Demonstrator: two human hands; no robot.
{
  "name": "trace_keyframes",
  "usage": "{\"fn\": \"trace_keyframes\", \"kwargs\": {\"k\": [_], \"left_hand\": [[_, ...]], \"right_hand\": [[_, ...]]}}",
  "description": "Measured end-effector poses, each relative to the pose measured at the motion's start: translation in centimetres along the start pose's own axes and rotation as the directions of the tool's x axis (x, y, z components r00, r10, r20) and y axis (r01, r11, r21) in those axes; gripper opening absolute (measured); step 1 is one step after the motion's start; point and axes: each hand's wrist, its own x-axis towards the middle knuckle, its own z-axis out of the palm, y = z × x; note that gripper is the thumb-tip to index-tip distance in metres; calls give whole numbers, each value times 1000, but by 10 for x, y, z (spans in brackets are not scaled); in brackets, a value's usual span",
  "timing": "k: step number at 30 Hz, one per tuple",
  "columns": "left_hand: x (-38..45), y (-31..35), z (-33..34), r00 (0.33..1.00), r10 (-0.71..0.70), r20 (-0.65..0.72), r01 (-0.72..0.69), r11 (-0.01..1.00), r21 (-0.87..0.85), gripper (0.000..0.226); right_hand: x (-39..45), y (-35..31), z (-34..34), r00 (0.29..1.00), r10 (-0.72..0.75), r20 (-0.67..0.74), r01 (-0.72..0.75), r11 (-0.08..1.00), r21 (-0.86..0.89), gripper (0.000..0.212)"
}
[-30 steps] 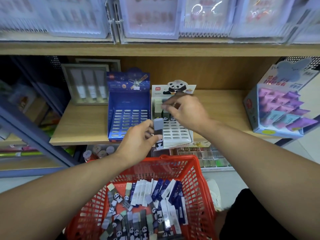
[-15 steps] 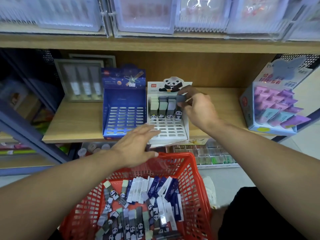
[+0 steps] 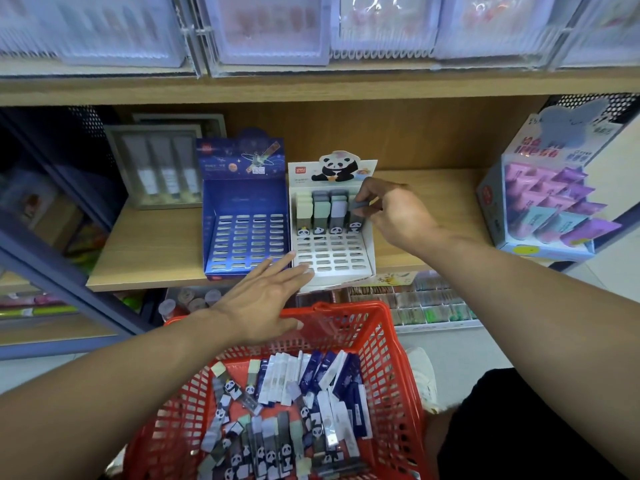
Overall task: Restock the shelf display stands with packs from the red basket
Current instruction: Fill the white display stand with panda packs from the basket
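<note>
Seating grey pack in panda stand back row, right hand pinching it; left hand released. Stand's front slots unfilled; blue stand beside it holds nothing; red basket below remains full.

Small red logo patch at top left of white panda display stand, lettering too blurred to read. Same on blue display stand. Large pink characters on purple display box, not legible.
</note>
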Motion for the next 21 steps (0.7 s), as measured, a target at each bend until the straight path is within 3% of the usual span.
{"fn": "trace_keyframes", "kwargs": {"k": [3, 8, 15, 21], "left_hand": [[-2, -2, 2, 1000, 18, -1, -18, 1000, 10, 89], [-11, -7, 3, 999, 31, 16, -32, 998, 50, 89], [-16, -6, 2, 999, 31, 42, -30, 999, -14, 91], [-15, -2, 2, 999, -7, 50, 10, 997, -76, 91]], "right_hand": [[-1, -1, -6, 999, 8, 38, -6, 999, -38, 27], [3, -8, -8, 996, -69, -63, 55, 976, -209, 18], [9, -14, 6, 987, -45, -151, 37, 998, -56, 18], [6, -14, 9, 984, -59, -169, 49, 997, -63, 17]]}}
